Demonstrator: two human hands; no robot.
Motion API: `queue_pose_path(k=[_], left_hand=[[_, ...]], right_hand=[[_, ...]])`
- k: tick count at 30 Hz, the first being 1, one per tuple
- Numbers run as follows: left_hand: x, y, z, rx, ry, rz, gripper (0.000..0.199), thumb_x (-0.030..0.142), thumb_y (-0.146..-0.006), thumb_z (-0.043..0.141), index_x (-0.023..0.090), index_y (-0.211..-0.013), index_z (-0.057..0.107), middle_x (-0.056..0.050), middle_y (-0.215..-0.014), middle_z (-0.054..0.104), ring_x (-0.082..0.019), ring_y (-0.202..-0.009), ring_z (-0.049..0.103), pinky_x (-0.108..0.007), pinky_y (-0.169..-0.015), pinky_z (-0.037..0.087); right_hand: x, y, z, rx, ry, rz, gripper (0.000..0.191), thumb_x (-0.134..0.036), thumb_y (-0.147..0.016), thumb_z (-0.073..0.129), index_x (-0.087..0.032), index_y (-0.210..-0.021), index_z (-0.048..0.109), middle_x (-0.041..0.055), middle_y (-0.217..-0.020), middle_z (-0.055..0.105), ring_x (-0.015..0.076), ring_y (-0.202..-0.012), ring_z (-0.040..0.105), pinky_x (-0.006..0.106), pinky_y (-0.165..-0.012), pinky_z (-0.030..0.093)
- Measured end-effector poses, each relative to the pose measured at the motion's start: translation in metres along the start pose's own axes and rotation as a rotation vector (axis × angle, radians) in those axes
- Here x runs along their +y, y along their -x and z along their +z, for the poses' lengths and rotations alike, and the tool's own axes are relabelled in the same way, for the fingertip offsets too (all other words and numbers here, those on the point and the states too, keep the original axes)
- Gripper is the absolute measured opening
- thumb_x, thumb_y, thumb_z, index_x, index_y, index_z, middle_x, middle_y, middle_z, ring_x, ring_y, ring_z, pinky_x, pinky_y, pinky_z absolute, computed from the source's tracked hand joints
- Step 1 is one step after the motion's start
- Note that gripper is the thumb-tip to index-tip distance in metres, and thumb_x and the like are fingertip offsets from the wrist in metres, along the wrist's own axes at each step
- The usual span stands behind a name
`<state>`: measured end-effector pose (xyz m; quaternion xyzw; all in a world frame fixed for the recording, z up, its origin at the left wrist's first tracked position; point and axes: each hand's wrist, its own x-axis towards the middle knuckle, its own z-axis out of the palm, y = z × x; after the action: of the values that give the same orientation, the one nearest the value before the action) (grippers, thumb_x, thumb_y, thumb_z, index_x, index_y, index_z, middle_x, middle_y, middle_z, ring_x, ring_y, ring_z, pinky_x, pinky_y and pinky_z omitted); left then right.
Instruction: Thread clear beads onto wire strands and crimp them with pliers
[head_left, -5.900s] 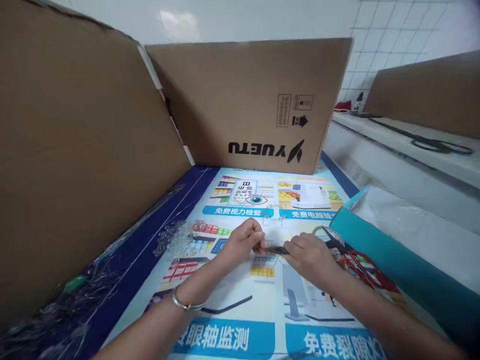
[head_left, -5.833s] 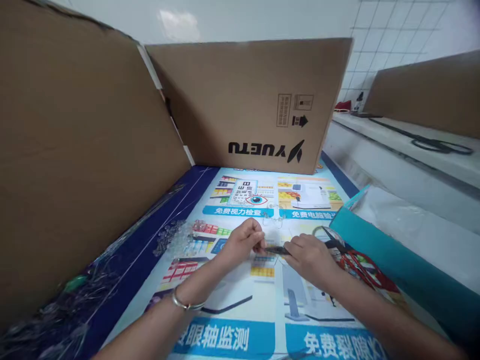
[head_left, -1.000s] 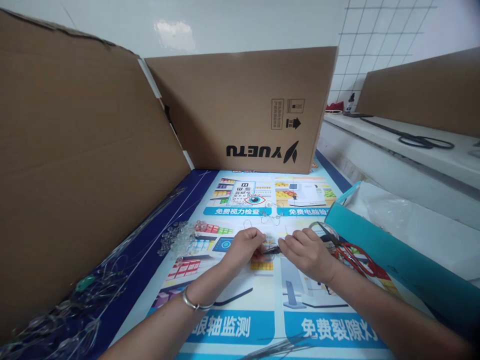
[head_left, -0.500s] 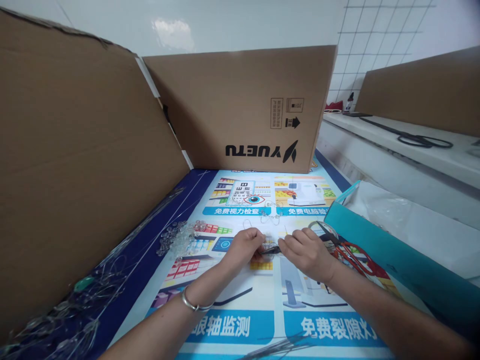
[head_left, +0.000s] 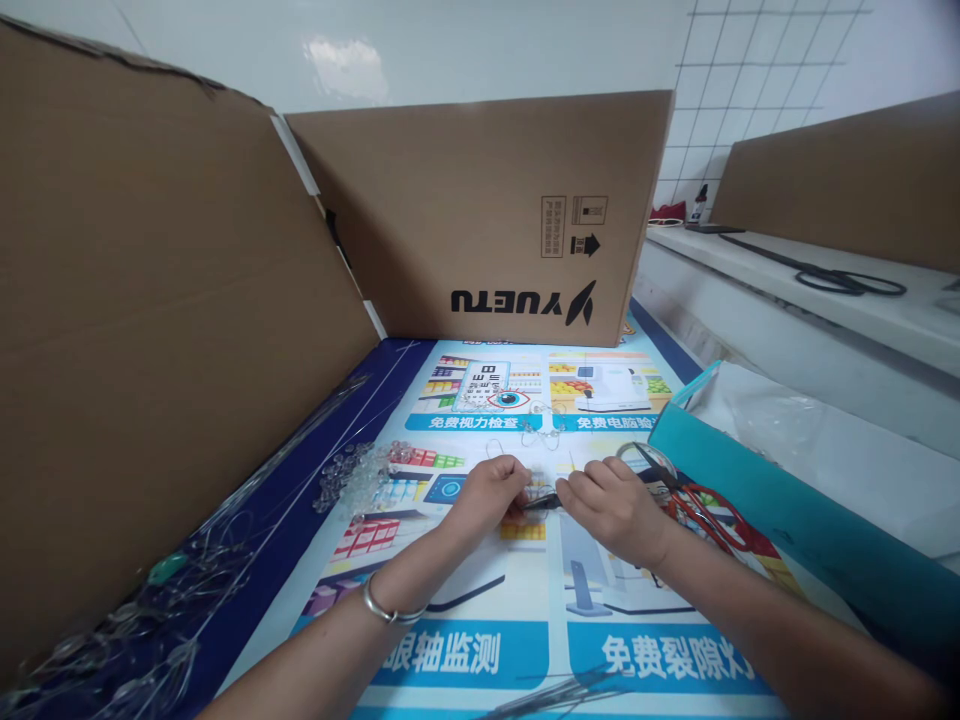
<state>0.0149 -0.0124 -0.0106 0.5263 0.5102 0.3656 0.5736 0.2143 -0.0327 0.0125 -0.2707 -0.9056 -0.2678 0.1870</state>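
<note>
Over the printed sheet, my left hand (head_left: 491,492) has its thumb and fingertips pinched together on a thin wire (head_left: 546,489). My right hand (head_left: 611,503) is wrapped round a pair of pliers (head_left: 541,502). Their dark, narrow jaws point left and reach the fingertips of my left hand; the handles are hidden in my grip. Just beyond my left hand lies a small wire loop (head_left: 495,447). Farther back is a ring of wire with clear beads (head_left: 544,428). Whether the jaws are closed on the wire is too small to tell.
Left of my hands lies a pile of clear beads (head_left: 358,480). Red-handled scissors (head_left: 701,515) and a teal box (head_left: 780,500) are at right. Straight wires (head_left: 559,692) lie in front. Tangled wire pieces (head_left: 165,610) lie along the left cardboard panel (head_left: 165,270). Another cardboard panel (head_left: 480,220) stands behind.
</note>
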Motion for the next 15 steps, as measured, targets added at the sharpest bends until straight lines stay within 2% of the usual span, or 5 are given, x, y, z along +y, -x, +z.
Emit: queue_pose_path(k=[8,15], left_hand=[[0.0007,0.001,-0.0006,0.034,-0.06,0.076,0.021,0.038,-0.075,0.052,0.018,-0.066,0.051,0.003,-0.055,0.054,-0.01,-0.042,0.05,-0.022,-0.042,0.046],[0.0013,0.0018,-0.0029,0.076,-0.155,0.204,0.022,0.038,-0.078,0.048,0.02,-0.067,0.054,0.003,-0.057,0.057,-0.012,-0.047,0.054,-0.021,-0.047,0.044]], right_hand=[[-0.0038,-0.0011,-0.0017,-0.049,-0.001,0.043,0.019,-0.012,-0.087,0.041,-0.015,-0.095,0.057,0.0046,-0.073,0.053,0.0163,-0.07,0.041,0.034,-0.064,0.028],[-0.0098,-0.0011,0.0012,-0.1,-0.024,0.13,0.012,-0.016,-0.086,0.045,-0.015,-0.082,0.056,0.004,-0.069,0.05,0.0169,-0.068,0.041,0.033,-0.064,0.027]])
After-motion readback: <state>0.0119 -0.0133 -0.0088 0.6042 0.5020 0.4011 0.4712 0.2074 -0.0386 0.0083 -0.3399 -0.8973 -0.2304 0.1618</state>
